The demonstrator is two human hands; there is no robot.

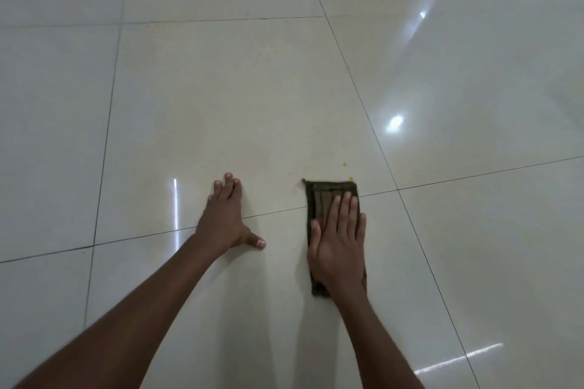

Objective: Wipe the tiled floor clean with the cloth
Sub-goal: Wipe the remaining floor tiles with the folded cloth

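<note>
While the right hand (pixel 338 246) pressed flat, fingers straight and close together, on the folded dark cloth (pixel 328 196), the left hand (pixel 226 215) braced on the bare floor (pixel 221 88), fingers straight, thumb spread. Cloth lay across a grout line (pixel 278 211), near a tile corner. Two yellow specks (pixel 344 164) sat just beyond its far edge. Step judged: mid-wipe. Next move would call for a forward push over the specks, pressure kept even.

Single head view, wide-angle, high above floor (pixel 252 88), facing forward and down. Near: both forearms entering from bottom edge. Cloth (pixel 328 196) lower centre-right; floor beyond cloth recedes to top edge.
</note>
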